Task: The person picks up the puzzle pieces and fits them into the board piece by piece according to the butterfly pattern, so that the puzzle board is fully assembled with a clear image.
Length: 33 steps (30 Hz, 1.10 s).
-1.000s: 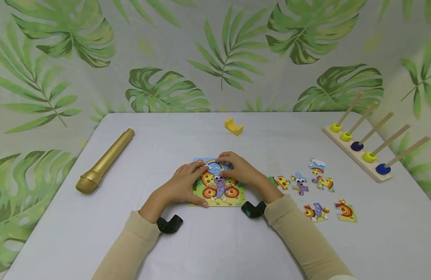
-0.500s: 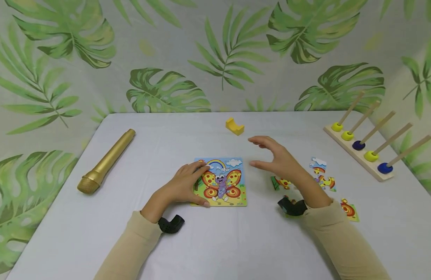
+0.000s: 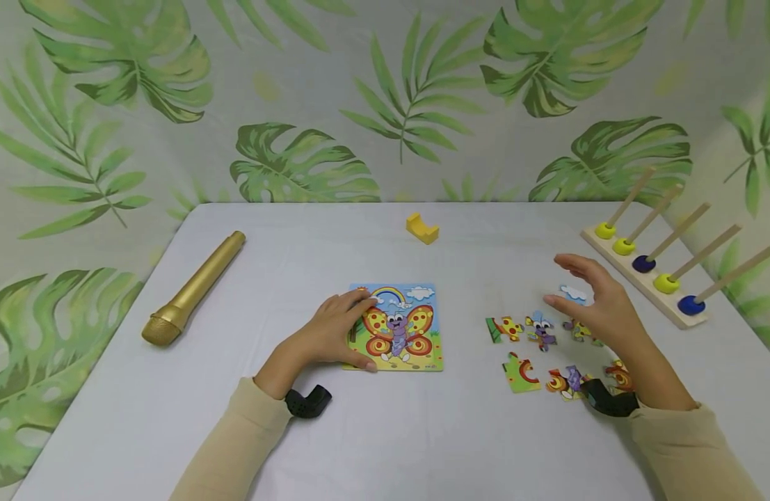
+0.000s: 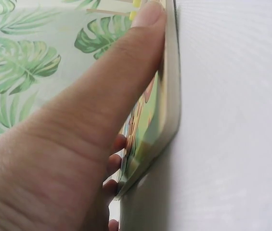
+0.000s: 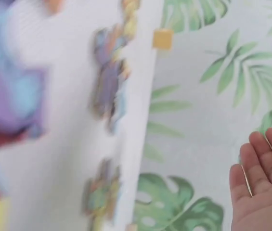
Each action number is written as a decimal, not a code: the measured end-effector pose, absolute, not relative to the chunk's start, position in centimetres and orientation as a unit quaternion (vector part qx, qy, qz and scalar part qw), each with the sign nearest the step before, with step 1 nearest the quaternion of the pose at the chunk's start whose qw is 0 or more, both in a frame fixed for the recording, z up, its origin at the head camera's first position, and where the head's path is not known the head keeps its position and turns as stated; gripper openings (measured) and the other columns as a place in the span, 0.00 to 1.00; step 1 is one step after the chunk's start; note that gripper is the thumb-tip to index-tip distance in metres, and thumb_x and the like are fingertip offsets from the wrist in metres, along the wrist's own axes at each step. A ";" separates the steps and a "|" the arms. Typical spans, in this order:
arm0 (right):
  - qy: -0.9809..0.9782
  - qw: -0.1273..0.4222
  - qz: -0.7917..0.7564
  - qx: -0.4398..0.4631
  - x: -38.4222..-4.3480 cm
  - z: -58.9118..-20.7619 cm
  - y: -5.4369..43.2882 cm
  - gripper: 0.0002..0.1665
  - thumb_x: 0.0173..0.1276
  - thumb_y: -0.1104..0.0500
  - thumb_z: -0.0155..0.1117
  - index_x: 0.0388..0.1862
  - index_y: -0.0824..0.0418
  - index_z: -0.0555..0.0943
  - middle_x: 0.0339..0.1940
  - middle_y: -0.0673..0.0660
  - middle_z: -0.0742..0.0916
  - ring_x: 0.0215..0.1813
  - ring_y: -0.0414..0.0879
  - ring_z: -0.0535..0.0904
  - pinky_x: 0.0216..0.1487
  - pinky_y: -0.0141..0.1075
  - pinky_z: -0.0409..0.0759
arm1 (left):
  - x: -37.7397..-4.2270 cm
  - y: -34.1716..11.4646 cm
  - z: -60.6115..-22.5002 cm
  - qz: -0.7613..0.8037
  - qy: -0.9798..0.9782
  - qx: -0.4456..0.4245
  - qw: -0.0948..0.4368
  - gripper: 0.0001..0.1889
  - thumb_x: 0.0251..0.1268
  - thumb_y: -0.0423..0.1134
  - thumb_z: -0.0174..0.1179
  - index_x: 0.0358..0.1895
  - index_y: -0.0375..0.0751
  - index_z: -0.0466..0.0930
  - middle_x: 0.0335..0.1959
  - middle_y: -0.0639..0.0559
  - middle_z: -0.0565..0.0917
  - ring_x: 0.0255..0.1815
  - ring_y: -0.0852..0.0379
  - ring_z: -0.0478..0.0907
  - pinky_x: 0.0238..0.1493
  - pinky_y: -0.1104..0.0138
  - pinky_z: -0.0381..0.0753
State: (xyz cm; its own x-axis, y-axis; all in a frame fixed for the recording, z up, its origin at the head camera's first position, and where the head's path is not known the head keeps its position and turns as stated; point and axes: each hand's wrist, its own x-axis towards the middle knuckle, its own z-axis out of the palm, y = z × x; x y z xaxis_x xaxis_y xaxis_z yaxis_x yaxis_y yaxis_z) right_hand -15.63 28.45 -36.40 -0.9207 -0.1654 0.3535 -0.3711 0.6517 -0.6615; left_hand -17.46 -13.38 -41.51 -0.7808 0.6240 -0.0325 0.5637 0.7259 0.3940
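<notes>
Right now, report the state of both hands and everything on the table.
Butterfly board: flat, picture up.
Left hand: resting on the board's left side.
Right hand: thumb and fingers apart, holding nothing.
Puzzle pieces: loose, some partly hidden.
Gold microphone: lying on its side.
Yellow block: notch upward.
Peg rack: upright, one bead per peg.

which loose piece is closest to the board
The red-spotted piece, green at its left end, lying farthest left; all others sit farther from the board.
</notes>
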 end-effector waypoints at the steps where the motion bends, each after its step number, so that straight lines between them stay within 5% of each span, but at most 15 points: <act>1: -0.902 0.128 0.388 0.140 -15.7 -36.9 29.0 0.38 0.54 0.62 0.68 0.64 0.57 0.65 0.60 0.59 0.71 0.61 0.54 0.63 0.63 0.34 0.56 | -17.5 -13.4 -41.5 0.183 0.926 0.322 0.080 0.58 0.30 0.75 0.59 0.69 0.47 0.53 0.69 0.48 0.51 0.68 0.50 0.44 0.65 0.55 0.40; 10: -0.910 0.079 0.399 0.077 -16.0 -39.3 31.9 0.38 0.58 0.54 0.65 0.65 0.61 0.61 0.62 0.63 0.68 0.62 0.63 0.59 0.62 0.50 0.56 | -17.6 -13.3 -41.7 0.182 0.924 0.328 0.074 0.58 0.30 0.76 0.57 0.68 0.47 0.54 0.68 0.49 0.51 0.68 0.52 0.43 0.65 0.55 0.40; 15: -0.920 0.024 0.388 0.041 -16.1 -40.3 33.1 0.42 0.61 0.48 0.61 0.68 0.62 0.56 0.64 0.69 0.63 0.62 0.70 0.54 0.53 0.66 0.54 | -17.6 -13.4 -41.6 0.182 0.924 0.327 0.074 0.58 0.30 0.76 0.58 0.68 0.47 0.54 0.68 0.49 0.52 0.68 0.52 0.44 0.65 0.55 0.40; 21: -0.936 -0.014 0.350 0.034 -16.7 -41.6 34.0 0.45 0.61 0.43 0.58 0.69 0.63 0.54 0.65 0.72 0.60 0.64 0.70 0.51 0.56 0.64 0.51 | -17.5 -13.5 -41.6 0.183 0.925 0.324 0.074 0.57 0.31 0.75 0.59 0.68 0.46 0.54 0.68 0.49 0.52 0.68 0.51 0.44 0.65 0.55 0.40; 33: -0.948 0.008 0.314 0.055 -16.7 -41.7 33.8 0.39 0.62 0.45 0.58 0.64 0.67 0.62 0.62 0.72 0.64 0.63 0.70 0.53 0.56 0.63 0.53 | -17.4 -13.5 -41.6 0.189 0.924 0.325 0.074 0.58 0.31 0.75 0.59 0.68 0.46 0.54 0.69 0.49 0.51 0.68 0.51 0.44 0.65 0.55 0.39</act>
